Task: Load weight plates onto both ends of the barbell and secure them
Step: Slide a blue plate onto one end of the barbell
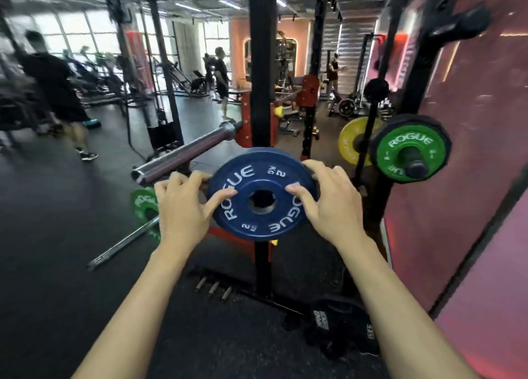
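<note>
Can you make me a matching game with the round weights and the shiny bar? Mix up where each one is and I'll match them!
Things:
1. blue plate
2. green plate
3. yellow plate
4. barbell sleeve

Places:
A. on a storage peg at the right
B. held in both hands, the left hand and the right hand
C. bare, sticking out from the rack
D. behind the green one

Pairs: 1-B, 2-A, 3-D, 4-C
</note>
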Demonstrator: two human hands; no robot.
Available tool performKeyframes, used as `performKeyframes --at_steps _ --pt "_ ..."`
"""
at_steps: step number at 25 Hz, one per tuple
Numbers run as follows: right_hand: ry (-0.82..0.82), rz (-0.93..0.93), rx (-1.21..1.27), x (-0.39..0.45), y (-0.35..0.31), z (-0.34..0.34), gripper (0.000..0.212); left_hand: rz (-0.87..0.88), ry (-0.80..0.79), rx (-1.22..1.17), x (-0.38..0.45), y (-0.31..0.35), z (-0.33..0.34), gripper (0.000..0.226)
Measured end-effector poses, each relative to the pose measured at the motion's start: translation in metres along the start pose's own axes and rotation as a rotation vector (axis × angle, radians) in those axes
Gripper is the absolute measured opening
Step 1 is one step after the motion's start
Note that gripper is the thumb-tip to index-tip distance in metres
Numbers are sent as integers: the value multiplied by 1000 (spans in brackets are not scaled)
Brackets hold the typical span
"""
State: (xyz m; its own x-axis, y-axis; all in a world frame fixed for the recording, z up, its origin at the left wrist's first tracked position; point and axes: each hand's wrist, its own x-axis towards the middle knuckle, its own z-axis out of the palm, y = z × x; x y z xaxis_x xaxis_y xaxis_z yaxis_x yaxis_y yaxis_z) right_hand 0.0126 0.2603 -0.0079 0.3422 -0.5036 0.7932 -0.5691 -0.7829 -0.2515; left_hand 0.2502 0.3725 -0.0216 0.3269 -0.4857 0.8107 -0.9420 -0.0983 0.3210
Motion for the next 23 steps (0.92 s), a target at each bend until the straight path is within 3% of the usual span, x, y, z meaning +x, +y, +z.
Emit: performKeyframes --at_steps 5,9,12,23 --pt "-42 -98 242 18 -139 68 38 -117 23 182 -10 -106 -118 67" --pt "-66 -122 353 30 -203 107 37 -213 72 237 -16 -159 -163 64" --pt "-72 -92 352 36 -207 131 39 -235 59 240 -11 -180 -154 56" --pt "-118 10 235 93 -178 209 37 -253 -93 80 56 -255 -52 64"
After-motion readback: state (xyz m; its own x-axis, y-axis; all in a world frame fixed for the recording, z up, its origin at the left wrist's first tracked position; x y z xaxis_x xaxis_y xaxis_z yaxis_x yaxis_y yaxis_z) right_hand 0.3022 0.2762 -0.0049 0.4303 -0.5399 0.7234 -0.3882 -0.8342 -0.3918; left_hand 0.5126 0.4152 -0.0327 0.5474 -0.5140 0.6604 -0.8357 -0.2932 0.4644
